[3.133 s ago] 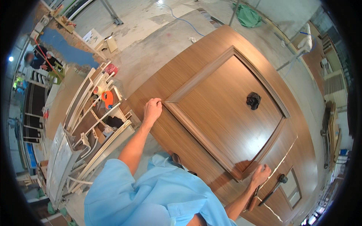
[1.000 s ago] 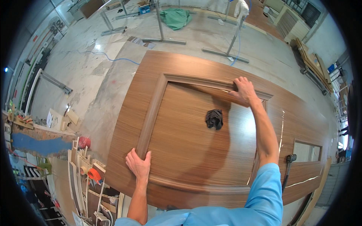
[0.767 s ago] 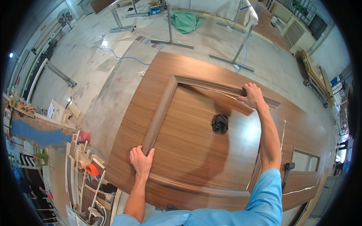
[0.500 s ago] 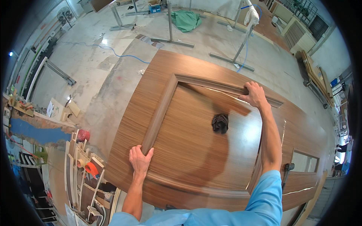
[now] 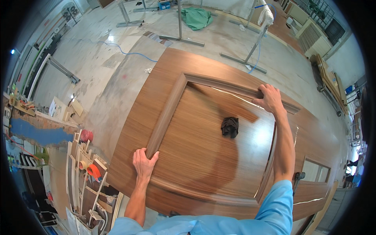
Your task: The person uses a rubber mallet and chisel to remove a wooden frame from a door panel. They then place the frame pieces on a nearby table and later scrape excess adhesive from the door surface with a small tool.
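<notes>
A brown wood-grain door panel [image 5: 192, 152] lies flat before me. A raised moulding frame [image 5: 167, 111] of the same colour borders its large inner field. My left hand [image 5: 143, 162] is closed round the near end of the left moulding strip, thumb on the inner side. Farther away, my right hand [image 5: 271, 100] grips the far strip toward its right end, fingers hooked over it. A pale gap shows along that strip's inner edge. Inside the frame sits a crumpled black cloth [image 5: 230, 127], touched by neither hand.
A dark-headed tool [image 5: 299, 176] rests on the door beside a small rectangular opening [image 5: 316, 170]. Left of the door stands a rack of wood offcuts [image 5: 88, 184] with an orange tape roll [image 5: 94, 172]. Metal stands [image 5: 244, 62] and a blue hose [image 5: 129, 57] are on the floor beyond.
My right hand has shifted slightly right along the far strip. The left hand keeps its place on the moulding. The whole view has moved a little.
</notes>
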`<action>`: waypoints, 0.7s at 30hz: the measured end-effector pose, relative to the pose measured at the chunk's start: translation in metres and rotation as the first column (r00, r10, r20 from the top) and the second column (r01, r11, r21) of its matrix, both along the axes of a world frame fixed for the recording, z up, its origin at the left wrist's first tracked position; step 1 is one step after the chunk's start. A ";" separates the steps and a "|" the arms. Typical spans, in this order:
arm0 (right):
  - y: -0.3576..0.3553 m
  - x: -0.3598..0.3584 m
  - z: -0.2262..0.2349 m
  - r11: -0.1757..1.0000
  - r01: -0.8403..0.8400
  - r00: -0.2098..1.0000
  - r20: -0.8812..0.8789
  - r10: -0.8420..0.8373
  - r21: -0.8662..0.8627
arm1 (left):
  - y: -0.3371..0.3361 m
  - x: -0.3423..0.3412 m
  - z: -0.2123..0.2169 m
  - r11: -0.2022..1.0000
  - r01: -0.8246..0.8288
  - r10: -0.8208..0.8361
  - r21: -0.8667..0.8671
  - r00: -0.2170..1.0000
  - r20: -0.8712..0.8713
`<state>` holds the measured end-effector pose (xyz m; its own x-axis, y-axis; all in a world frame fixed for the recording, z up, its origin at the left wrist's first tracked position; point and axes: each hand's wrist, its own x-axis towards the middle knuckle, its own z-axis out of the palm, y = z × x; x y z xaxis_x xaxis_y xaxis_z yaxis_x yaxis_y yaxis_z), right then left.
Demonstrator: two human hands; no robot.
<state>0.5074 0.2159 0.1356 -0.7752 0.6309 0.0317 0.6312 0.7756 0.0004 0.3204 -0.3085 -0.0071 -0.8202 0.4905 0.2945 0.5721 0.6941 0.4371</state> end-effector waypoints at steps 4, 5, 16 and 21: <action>-0.008 0.006 -0.004 0.998 0.044 0.999 -0.001 -0.045 -0.044 | 0.000 -0.004 0.000 1.000 0.021 -0.021 -0.014 1.000 -0.023; -0.011 0.007 -0.004 0.997 0.050 0.999 0.004 -0.050 -0.054 | 0.000 -0.004 0.001 1.000 0.020 -0.020 -0.013 1.000 -0.016; 0.026 -0.009 -0.043 0.999 0.015 0.999 0.038 -0.014 -0.030 | 0.127 -0.044 0.008 0.984 0.007 -0.042 -0.181 0.981 -0.191; 0.050 -0.030 -0.076 0.992 0.063 0.993 0.106 -0.051 -0.112 | 0.231 -0.096 0.017 0.988 -0.079 0.102 -0.134 0.979 0.178</action>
<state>0.4777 0.2660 0.0597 -0.7333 0.6689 -0.1220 0.6756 0.7370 -0.0194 0.2248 -0.0774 0.0095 -0.8971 0.4353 0.0753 0.4224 0.7951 0.4352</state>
